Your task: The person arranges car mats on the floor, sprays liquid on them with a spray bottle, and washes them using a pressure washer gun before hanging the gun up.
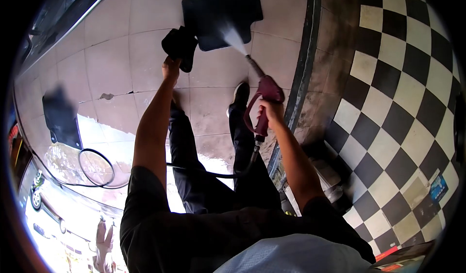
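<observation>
My right hand (272,112) is wrapped round the grip of a dark red spray gun (270,89), which points up and to the left. White spray leaves its nozzle and lands on a black floor mat (221,16) lying on the tiles. In my left hand (171,69) is a smaller black mat (178,44), held by its lower edge beside the big mat's lower left corner. A black hose (228,175) runs from the gun's base across my legs to the left.
Another black mat (62,120) lies at the left, near a hose loop (96,168). A car body (73,18) is at the upper left. A dark drain strip (303,59) borders the checkered tiles (388,84). Another person (103,246) stands at the lower left.
</observation>
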The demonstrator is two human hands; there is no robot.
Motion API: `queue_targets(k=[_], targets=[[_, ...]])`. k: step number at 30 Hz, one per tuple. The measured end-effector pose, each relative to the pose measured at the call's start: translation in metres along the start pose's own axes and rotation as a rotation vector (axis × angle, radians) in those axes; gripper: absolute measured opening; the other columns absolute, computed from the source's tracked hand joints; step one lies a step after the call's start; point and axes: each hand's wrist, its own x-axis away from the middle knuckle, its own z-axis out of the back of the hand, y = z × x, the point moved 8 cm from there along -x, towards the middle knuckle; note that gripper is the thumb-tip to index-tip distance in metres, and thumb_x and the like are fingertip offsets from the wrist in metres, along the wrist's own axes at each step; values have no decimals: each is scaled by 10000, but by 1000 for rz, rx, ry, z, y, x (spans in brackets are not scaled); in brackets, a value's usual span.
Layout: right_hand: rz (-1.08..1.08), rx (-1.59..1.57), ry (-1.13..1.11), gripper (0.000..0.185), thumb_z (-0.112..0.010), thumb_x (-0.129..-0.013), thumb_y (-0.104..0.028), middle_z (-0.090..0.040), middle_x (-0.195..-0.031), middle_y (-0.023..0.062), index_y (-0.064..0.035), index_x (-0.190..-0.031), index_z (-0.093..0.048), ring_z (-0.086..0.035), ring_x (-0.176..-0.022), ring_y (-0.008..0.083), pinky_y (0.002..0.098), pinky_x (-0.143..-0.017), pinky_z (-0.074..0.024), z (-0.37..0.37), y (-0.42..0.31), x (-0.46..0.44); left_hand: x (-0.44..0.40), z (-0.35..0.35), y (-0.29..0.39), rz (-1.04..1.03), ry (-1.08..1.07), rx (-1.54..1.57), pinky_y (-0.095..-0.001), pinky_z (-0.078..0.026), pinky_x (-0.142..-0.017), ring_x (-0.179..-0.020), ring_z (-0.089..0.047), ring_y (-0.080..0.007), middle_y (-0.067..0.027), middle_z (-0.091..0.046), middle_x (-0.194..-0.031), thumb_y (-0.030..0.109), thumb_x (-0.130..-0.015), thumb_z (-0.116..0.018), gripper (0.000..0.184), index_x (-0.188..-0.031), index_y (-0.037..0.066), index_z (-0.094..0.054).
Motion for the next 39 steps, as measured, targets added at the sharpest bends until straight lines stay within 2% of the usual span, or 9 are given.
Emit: queue_targets(k=[1, 5, 14, 18, 22, 27, 32, 35, 39], targets=[[-87, -116, 49, 133, -611, -746, -124, -485, -553, 20, -85, -667, -512, -487, -440, 159, 344, -433, -453, 14, 3, -4, 0, 0, 0, 16, -7, 1, -402, -458, -682, -769, -597, -327, -194, -613, -823, 300, -721, -585, 341, -885, 1, -568], [85, -225, 76, 148, -608, -782, -152, -466, -563, 12, -81, -706, -503, -472, -438, 156, 331, -426, -437, 31, -26, -2, 2, -5, -5, -16, 1, -45, -415, -459, -690, -783, -598, -342, -198, -615, -838, 308, -729, -575, 344, -880, -1, -569], [275, 17, -180, 74, -591, -730, -34, -494, -528, 41, 1, -746, -528, -497, -416, 145, 291, -374, -422, -68, -37, 44, 1, -11, 3, 15, -30, -38, -417, -457, -719, -826, -594, -349, -200, -615, -867, 303, -728, -584, 359, -922, 1, -572], [23, 33, -30, 81, -608, -727, -80, -502, -538, 36, -32, -743, -544, -496, -415, 147, 305, -388, -444, -20, 16, 18, -2, -7, 6, 22, -10, 17, -410, -457, -711, -826, -592, -349, -203, -612, -855, 286, -725, -578, 340, -906, -1, -574], [6, -198, 48, 111, -601, -771, -128, -473, -565, 14, -80, -744, -505, -487, -465, 157, 330, -460, -453, 50, 16, -6, 2, 5, 6, 20, 13, 17, -403, -456, -701, -796, -591, -344, -206, -608, -825, 284, -726, -573, 340, -894, -11, -575], [145, -236, 4, 93, -601, -780, -106, -505, -615, 34, -57, -780, -522, -523, -520, 181, 362, -513, -484, 31, -39, 19, 3, 10, -26, 41, 55, 232, -386, -472, -636, -707, -598, -281, -181, -607, -801, 253, -749, -560, 317, -885, -33, -564], [147, -271, -131, 121, -614, -766, -95, -584, -705, 85, -31, -847, -551, -588, -618, 216, 378, -602, -521, 14, -30, 5, 37, 72, 8, 153, 54, 832, -299, -510, -641, -744, -590, -177, -93, -604, -869, 172, -808, -541, 242, -966, -10, -564], [118, -243, -178, 167, -608, -778, -180, -613, -834, 68, -51, -877, -568, -600, -770, 218, 346, -727, -461, 29, -39, 5, 55, 127, 55, -8, -55, 1053, -294, -501, -648, -767, -580, -157, -72, -592, -869, 164, -841, -517, 241, -1001, -14, -548], [168, -228, -183, 165, -578, -796, -164, -582, -849, 82, -37, -897, -546, -576, -807, 238, 412, -793, -475, 22, -66, 18, 83, 222, 115, -171, -117, 1096, -251, -457, -598, -720, -549, -124, -67, -579, -827, 181, -857, -520, 262, -1002, -38, -532]])
